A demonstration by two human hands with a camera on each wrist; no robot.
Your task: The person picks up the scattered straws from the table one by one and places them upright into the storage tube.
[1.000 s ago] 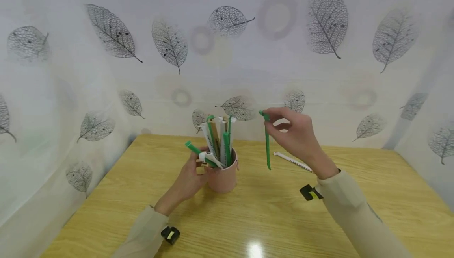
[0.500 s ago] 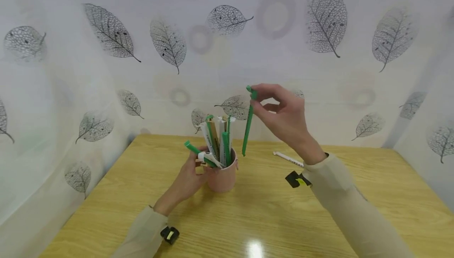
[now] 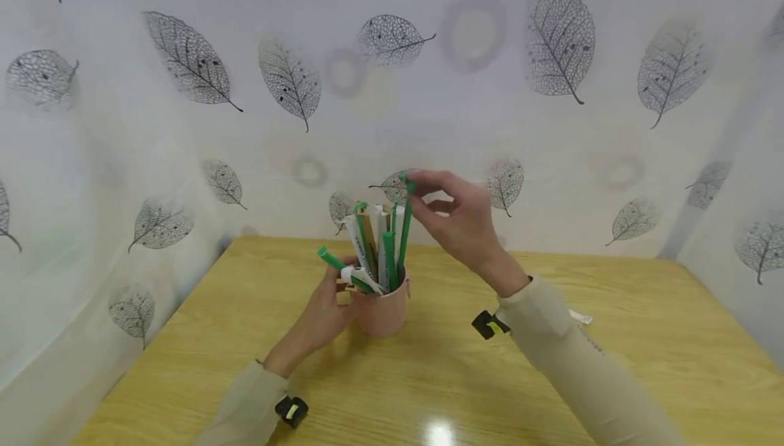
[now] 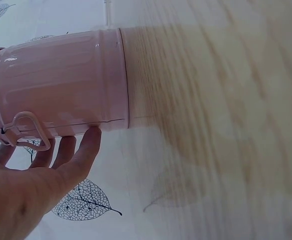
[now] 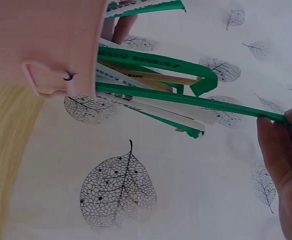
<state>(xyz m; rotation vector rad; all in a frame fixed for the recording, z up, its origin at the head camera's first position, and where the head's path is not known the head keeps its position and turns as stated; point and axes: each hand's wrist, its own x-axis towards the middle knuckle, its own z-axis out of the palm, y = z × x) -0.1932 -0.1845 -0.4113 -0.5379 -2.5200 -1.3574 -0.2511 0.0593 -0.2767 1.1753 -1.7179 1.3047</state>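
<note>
A small pink bucket (image 3: 381, 314) stands upright on the table, filled with green, white and brown wrapped straws. My left hand (image 3: 323, 313) holds it from the left, fingers against its side by the small wire handle (image 4: 33, 130). My right hand (image 3: 456, 218) pinches the top of a green wrapped straw (image 3: 405, 228). The lower end of that straw is inside the rim at the right side, as the right wrist view (image 5: 186, 100) also shows. A loose green straw (image 3: 331, 257) leans out leftward over my left hand, beside a white one (image 3: 361, 274).
The wooden table (image 3: 429, 371) reaches back to a pale curtain (image 3: 392, 119) printed with leaves. A white wrapped straw (image 3: 580, 317) lies on the table, mostly hidden behind my right sleeve (image 3: 539, 316).
My right hand has moved left with the green straw, rising first and then lowering it into the bucket's rim. The left hand stays at the bucket.
</note>
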